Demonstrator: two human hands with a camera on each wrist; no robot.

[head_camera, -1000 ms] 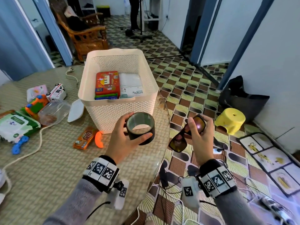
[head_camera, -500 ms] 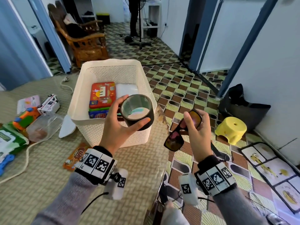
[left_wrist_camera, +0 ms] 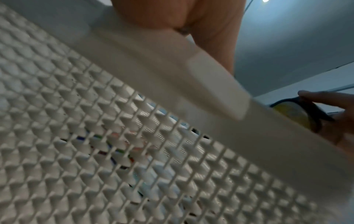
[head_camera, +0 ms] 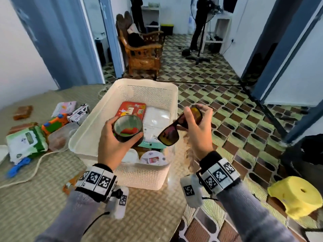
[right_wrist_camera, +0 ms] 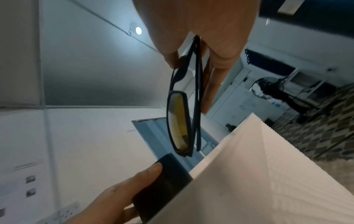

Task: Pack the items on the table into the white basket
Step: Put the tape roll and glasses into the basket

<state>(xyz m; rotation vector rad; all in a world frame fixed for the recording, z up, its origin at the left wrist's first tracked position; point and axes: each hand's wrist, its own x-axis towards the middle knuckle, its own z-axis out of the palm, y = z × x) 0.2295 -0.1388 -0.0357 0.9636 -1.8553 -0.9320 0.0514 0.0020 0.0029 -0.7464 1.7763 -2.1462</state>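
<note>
The white basket (head_camera: pixel 97 123) stands on the table near its right edge, with a red box (head_camera: pixel 132 109), a white packet (head_camera: pixel 158 117) and other items inside. My left hand (head_camera: pixel 115 142) grips a dark roll of tape (head_camera: pixel 128 130) above the basket's near half. My right hand (head_camera: pixel 196 126) pinches folded dark sunglasses (head_camera: pixel 176 131) by one end, over the basket's right rim. In the right wrist view the sunglasses (right_wrist_camera: pixel 182 115) hang beside the basket wall (right_wrist_camera: pixel 268 174), with the tape (right_wrist_camera: pixel 162 186) below. The left wrist view is filled by the basket's lattice wall (left_wrist_camera: pixel 114 136).
Left of the basket lie a green wipes pack (head_camera: pixel 26 142), an orange toy (head_camera: pixel 52 124), a white toy car (head_camera: pixel 78 112), a clear container (head_camera: pixel 61 137), a blue piece (head_camera: pixel 17 167) and a white cable (head_camera: pixel 31 173). A yellow stool (head_camera: pixel 295 196) stands on the floor, right.
Both hands have moved forward, from in front of the basket to over it, carrying the tape and the sunglasses. The head view has come closer above the basket.
</note>
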